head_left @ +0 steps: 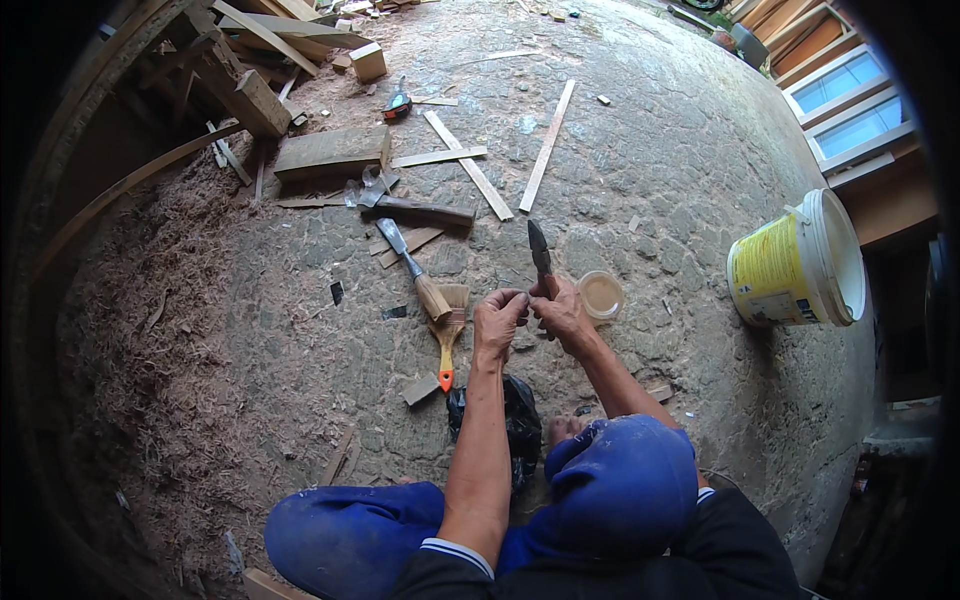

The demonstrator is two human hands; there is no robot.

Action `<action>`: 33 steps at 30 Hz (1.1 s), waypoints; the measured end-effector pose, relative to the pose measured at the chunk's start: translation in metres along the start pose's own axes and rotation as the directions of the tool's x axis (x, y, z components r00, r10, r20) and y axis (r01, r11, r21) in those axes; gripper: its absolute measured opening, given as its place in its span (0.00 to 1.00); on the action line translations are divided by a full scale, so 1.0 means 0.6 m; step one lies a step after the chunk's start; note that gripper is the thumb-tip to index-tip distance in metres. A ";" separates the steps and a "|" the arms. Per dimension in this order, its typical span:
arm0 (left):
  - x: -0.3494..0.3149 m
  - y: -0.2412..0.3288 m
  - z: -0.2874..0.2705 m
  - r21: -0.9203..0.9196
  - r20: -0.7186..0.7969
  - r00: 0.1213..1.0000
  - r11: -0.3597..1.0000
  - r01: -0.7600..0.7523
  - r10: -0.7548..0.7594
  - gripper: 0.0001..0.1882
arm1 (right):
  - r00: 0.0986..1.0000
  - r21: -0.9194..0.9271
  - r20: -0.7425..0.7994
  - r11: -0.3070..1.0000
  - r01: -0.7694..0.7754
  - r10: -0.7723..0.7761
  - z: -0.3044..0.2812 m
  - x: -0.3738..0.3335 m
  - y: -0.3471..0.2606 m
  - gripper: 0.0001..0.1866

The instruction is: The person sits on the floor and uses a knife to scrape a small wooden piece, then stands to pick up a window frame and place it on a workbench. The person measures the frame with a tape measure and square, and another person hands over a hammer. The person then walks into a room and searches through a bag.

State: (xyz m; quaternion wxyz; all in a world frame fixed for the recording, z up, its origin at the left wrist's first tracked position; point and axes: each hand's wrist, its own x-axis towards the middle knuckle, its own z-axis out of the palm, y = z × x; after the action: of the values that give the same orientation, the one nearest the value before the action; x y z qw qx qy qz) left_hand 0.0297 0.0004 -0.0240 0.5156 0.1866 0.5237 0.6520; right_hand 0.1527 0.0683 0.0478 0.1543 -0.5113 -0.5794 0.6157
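My right hand (565,318) is closed around a pair of pliers (538,245), whose dark jaws point away from me. My left hand (498,325) pinches at the fingertips, close against the right; whatever lies between its fingers is too small to name. Just right of my hands sits a small round plastic tub (601,296). On the left lie a wood-handled chisel (408,262) and a flat paintbrush (450,335) with a yellow handle. Farther off, a hammer (425,209) rests on the ground. A black plastic bag (522,425) lies below my wrists.
Thin wooden strips (549,145) lie ahead, near a tape measure (398,103) and a thick wood block (332,153). Scrap timber (260,100) is piled at far left, above wood shavings (170,400). A yellow-and-white bucket (795,265) stands tilted in view at right, before framed windows (850,105).
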 end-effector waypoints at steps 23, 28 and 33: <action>0.015 0.001 -0.009 -0.097 -0.424 0.883 0.959 -0.267 0.203 0.07 | 0.950 -0.133 0.297 0.981 0.141 -0.096 0.028 -0.017 0.025 0.13; 0.018 -0.006 -0.009 -0.064 -0.411 0.887 0.963 -0.261 0.212 0.07 | 0.963 -0.233 0.271 0.971 0.057 0.009 0.026 -0.017 0.023 0.16; 0.017 -0.007 -0.001 -0.152 -0.394 0.893 0.943 -0.297 0.218 0.07 | 0.949 -0.333 0.244 0.901 0.277 -0.202 0.028 -0.014 0.029 0.21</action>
State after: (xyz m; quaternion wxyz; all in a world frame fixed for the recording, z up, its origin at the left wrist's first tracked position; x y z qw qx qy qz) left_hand 0.0269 0.0085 -0.0309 0.3322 0.0729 0.5112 0.7893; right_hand 0.1496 0.0476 0.0332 0.0719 -0.3896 -0.7543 0.5235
